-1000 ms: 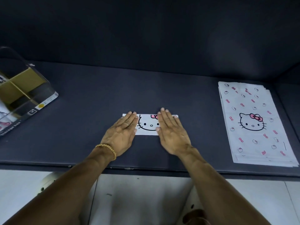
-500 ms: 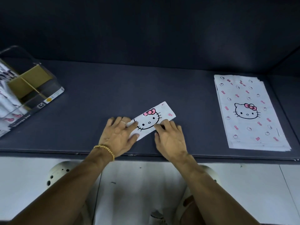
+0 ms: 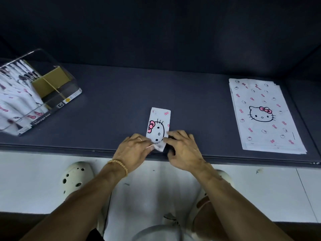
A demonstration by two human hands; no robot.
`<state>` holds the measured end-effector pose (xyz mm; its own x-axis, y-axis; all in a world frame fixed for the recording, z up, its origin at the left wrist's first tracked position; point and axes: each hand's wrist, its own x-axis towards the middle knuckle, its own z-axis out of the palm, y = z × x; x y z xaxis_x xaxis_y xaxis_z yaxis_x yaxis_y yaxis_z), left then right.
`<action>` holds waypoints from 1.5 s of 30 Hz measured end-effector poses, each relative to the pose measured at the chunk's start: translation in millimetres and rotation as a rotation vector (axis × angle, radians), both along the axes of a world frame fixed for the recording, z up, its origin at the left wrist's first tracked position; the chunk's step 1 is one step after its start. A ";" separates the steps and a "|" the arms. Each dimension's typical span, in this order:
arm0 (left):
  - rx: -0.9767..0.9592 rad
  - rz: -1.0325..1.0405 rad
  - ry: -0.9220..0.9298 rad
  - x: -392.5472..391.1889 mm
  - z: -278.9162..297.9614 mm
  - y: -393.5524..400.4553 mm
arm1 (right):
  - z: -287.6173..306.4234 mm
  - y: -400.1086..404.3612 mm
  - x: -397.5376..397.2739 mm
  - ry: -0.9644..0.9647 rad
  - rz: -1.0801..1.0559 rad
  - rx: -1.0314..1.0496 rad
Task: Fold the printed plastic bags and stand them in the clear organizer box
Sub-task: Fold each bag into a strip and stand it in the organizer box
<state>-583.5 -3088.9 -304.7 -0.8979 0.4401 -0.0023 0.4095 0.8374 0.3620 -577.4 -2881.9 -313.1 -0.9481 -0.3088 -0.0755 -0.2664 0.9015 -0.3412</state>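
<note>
The folded bag (image 3: 159, 126) has turned since a second ago: then it lay crosswise under two flat palms, now it points away from the person, a long strip at the lower centre of the frame, near the front edge of the desk (image 3: 191, 101). The left hand (image 3: 134, 150) and the right hand (image 3: 182, 148) each pinch its near end, and that corner is lifted and a little curled. I judge the next fold, end to end, is starting. The box (image 3: 57, 94) at the upper left already holds many folded bags standing. The stack (image 3: 264, 115) of flat bags at the right waits, so much work remains.
</note>
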 end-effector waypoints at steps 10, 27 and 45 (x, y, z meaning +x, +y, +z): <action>0.506 0.440 -0.477 -27.4 6.5 18.2 | 14.6 -9.6 -19.5 -0.189 -0.384 -0.399; 0.336 0.656 -0.279 -34.0 -8.7 21.1 | 7.2 -27.3 -55.3 -0.236 -0.415 -0.141; 0.061 0.263 -0.012 -27.9 -28.3 -7.6 | 15.2 -30.7 -72.3 -0.429 -0.517 -0.276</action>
<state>-611.4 -3096.5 -333.0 -0.9816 0.1911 0.0056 0.1759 0.8909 0.4187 -649.8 -2912.6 -297.8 -0.8826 0.1092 -0.4572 0.3785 0.7420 -0.5533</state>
